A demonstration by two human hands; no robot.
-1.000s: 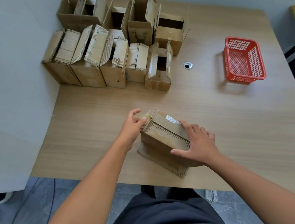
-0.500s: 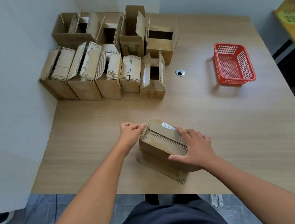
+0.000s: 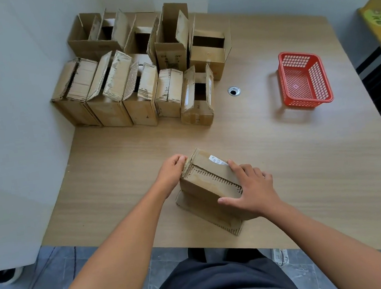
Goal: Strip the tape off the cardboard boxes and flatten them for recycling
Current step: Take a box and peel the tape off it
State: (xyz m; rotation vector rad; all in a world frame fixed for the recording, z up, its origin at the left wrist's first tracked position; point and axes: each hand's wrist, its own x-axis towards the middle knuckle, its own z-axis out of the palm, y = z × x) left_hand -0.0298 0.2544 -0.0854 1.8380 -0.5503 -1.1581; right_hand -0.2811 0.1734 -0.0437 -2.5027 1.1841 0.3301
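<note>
A small brown cardboard box (image 3: 208, 174) stands near the front edge of the wooden table (image 3: 282, 157), with a white label on top and a loose flap spread under it. My right hand (image 3: 250, 191) lies flat on its top and near side, fingers spread. My left hand (image 3: 172, 173) is at the box's left end, fingertips curled and pinching the tape at the top corner there. The tape itself is barely visible between my fingers.
Several more cardboard boxes (image 3: 137, 74), some with flaps open, stand in two rows at the table's far left against the white partition. A red plastic basket (image 3: 304, 80) sits at the right. A round cable hole (image 3: 234, 90) lies between them.
My left hand's fingers have curled from open to a pinch at the box's left top corner. My right hand has kept its place on the box.
</note>
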